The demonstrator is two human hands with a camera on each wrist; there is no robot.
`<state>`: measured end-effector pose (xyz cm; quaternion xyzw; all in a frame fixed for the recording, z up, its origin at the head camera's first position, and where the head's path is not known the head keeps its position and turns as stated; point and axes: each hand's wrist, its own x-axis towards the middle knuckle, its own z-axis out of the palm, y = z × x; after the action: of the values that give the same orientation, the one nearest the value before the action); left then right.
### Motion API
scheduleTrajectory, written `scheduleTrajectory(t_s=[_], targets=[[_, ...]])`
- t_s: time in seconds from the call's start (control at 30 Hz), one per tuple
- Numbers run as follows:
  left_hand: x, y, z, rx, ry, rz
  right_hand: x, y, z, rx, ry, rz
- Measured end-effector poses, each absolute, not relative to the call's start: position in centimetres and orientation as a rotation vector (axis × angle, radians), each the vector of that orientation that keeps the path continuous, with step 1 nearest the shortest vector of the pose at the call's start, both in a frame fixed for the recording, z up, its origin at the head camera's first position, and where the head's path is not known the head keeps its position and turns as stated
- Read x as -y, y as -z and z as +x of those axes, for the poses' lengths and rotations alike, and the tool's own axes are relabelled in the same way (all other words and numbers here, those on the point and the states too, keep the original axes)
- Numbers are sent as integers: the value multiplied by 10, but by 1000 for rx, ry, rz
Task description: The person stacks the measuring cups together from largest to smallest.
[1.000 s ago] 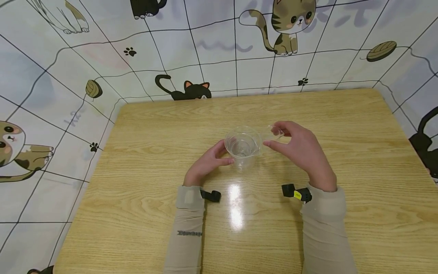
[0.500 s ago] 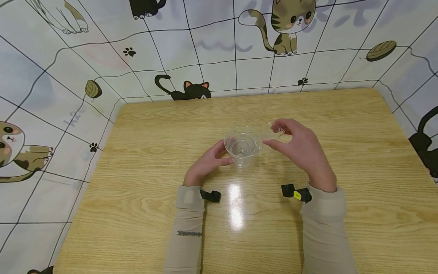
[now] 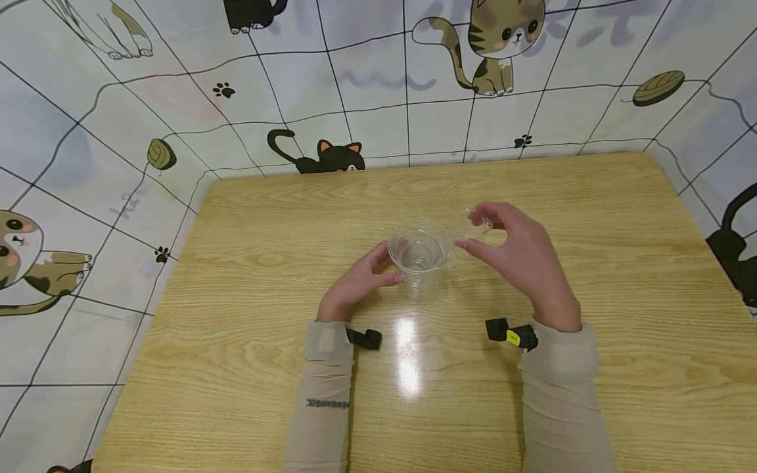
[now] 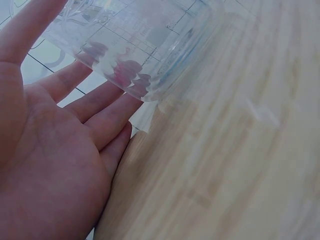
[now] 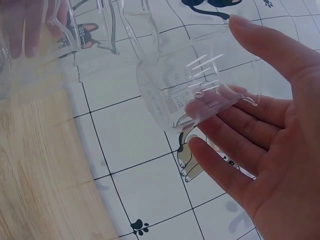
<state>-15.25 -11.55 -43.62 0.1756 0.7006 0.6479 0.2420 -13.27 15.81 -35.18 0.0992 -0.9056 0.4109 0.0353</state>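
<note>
A clear beaker [image 3: 420, 259] stands on the wooden table, with water-like clear liquid or plain see-through walls showing inside its round rim. My left hand [image 3: 362, 279] holds it from the left, thumb in front and fingers behind; the left wrist view shows the fingertips at its wall [image 4: 135, 55]. Just right of its rim, my right hand [image 3: 520, 253] grips a smaller clear beaker [image 3: 464, 225] between thumb and fingers, raised and tilted. Printed volume marks show on this small beaker [image 5: 170, 92] in the right wrist view, and fingers are visible through it.
The wooden table [image 3: 254, 263] spreads around both hands, with a bright light reflection in front of the larger beaker. White grid-patterned sheeting [image 3: 378, 85] with cartoon cats rises behind the table and at both sides.
My right hand has lifted slightly toward the table's far side, and the small beaker has changed its tilt a little. The left hand and larger beaker stay in place.
</note>
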Motion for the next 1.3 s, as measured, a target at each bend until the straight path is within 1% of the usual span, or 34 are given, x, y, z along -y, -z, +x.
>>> scheduleTrajectory(t_s=[0.57,0.8,0.97,1.2,1.3], targets=[[116,436,-154,-1919,-1759,514,-151,350,-130,2664,-1243,326],[118,461,-162,-1947,-1782,545,-144,349,-131,2617,-1285,363],[118,457,-161,-1954,-1757,512,-135,350,-131,2628,-1287,416],[116,436,-155,-1951,-1719,492,-126,352,-130,2637,-1296,483],[116,433,-153,-1957,-1706,495,-124,353,-130,2634,-1307,492]])
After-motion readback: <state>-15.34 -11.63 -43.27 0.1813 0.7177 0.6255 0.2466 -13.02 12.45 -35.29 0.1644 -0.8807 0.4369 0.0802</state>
